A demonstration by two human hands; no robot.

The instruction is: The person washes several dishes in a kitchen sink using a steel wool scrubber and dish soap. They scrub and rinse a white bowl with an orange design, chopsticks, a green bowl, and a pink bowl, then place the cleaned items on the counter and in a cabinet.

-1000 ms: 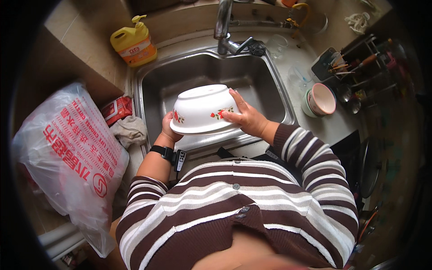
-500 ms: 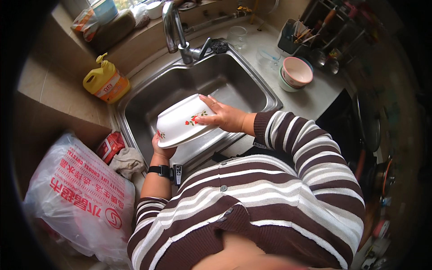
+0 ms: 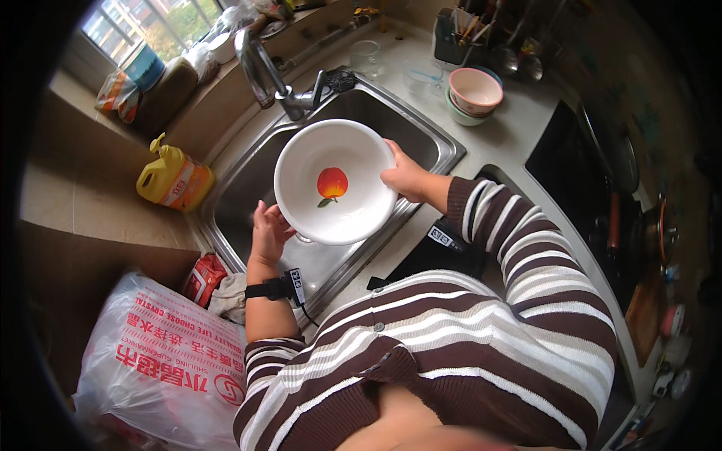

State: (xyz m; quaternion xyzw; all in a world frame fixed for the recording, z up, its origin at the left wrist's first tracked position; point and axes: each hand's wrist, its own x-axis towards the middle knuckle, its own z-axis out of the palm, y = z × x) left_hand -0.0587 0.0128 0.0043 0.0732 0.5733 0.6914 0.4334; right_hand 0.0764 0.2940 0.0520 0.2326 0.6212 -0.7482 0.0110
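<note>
A white bowl (image 3: 335, 218) with a red-orange fruit printed on its inner bottom is held above the sink (image 3: 252, 177), its inside facing me. My right hand (image 3: 410, 174) grips the right rim, thumb on the inner side and the other fingers hidden behind. Beside the bowl's lower left edge, my left hand (image 3: 271, 233) is raised with fingers apart and holds nothing. The chrome faucet (image 3: 259, 68) stands behind the bowl.
A yellow pump bottle (image 3: 177, 177) stands left of the sink. Stacked bowls (image 3: 475, 92) and glass cups (image 3: 366, 59) sit on the back right counter. A full plastic bag (image 3: 165, 353) is at lower left, near a cloth (image 3: 228, 297). The black stove (image 3: 575, 177) lies right.
The bowl has turned from showing its flowered outside to showing its inside. My right hand has shifted right with it; my left hand has let go of the bowl. The view has shifted slightly.
</note>
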